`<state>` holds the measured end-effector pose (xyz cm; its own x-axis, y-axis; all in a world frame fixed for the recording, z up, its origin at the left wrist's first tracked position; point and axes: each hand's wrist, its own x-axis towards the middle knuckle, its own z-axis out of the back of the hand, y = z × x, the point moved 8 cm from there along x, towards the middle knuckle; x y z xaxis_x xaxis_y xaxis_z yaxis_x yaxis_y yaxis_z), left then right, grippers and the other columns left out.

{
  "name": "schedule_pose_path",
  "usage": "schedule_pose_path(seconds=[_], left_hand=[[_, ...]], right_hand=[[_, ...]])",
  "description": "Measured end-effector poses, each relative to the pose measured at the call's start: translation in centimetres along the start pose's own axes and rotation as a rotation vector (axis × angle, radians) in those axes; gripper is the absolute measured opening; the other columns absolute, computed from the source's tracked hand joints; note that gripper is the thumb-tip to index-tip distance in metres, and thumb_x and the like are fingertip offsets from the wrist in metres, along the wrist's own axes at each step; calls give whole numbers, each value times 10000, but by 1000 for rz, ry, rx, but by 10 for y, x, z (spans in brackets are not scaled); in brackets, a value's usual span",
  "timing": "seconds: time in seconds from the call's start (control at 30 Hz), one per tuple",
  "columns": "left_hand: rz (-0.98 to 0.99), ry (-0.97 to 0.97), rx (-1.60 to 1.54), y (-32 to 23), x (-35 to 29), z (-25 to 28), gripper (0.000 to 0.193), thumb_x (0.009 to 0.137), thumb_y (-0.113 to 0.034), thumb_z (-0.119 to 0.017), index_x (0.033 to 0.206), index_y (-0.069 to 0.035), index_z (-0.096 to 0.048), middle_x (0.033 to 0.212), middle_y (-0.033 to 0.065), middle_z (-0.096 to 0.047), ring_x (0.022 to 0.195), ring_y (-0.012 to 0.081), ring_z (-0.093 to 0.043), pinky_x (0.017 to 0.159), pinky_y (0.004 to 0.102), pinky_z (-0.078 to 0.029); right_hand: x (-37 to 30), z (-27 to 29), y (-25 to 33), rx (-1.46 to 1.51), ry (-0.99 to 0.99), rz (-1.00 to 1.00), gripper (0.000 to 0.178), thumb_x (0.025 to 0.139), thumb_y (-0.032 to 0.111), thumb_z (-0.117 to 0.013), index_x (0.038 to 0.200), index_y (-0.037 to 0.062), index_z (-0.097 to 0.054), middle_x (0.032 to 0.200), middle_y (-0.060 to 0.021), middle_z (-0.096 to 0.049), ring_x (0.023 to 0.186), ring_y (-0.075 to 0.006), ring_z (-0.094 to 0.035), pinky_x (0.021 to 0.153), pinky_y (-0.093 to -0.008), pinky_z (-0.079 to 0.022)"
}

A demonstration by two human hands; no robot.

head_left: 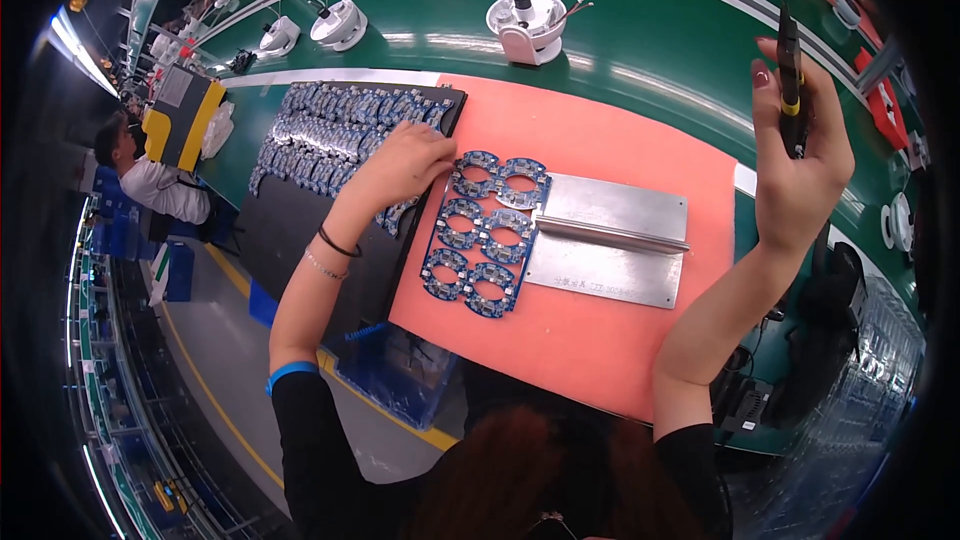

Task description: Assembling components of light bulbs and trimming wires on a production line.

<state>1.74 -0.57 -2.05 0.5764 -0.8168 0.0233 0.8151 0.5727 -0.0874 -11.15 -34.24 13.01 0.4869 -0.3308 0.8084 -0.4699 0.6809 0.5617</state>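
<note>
My left hand point(405, 165) reaches over the right edge of a black tray point(300, 240), its fingers bent and close together. The fingertips are beside the upper left corner of a blue circuit board panel point(483, 222); whether they pinch anything is hidden. The panel has paired boards with oval openings and lies on an orange mat point(590, 130). At its right is a flat metal plate point(610, 240) with a raised rail across it. Raised at the right, my right hand point(800, 150) is closed round black pliers point(790, 65) with a yellow patch, tips upward.
Rows of blue circuit boards point(315, 135) fill the tray's far part. White round fixtures with wires point(525, 25) stand on the green conveyor point(430, 30). A yellow and black machine point(185, 120) and a seated person point(160, 180) are at the left. A blue bin point(395, 370) sits below the table edge.
</note>
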Motion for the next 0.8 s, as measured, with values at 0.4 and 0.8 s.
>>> schedule_pose_path(seconds=[0.4,0.8], left_hand=[[961,191,-521,-99,-236,15,190,820,-105,-735,943,-33,-609,845,86,-633,764,253,-628,713,367,-497],[499,-450,-243,-92,-133,48,267,900,-159,-635,1132,-28,-654,1145,150,-656,1097,349,-607,938,405,-494]], right_hand=[[4,10,0,-36,-24,106,248,905,80,-721,1145,36,-680,917,0,-686,758,-55,-570,708,-186,-463],[-18,21,0,32,109,-60,244,992,13,-556,1210,-88,-599,1159,-113,-644,966,-157,-577,862,-262,-464]])
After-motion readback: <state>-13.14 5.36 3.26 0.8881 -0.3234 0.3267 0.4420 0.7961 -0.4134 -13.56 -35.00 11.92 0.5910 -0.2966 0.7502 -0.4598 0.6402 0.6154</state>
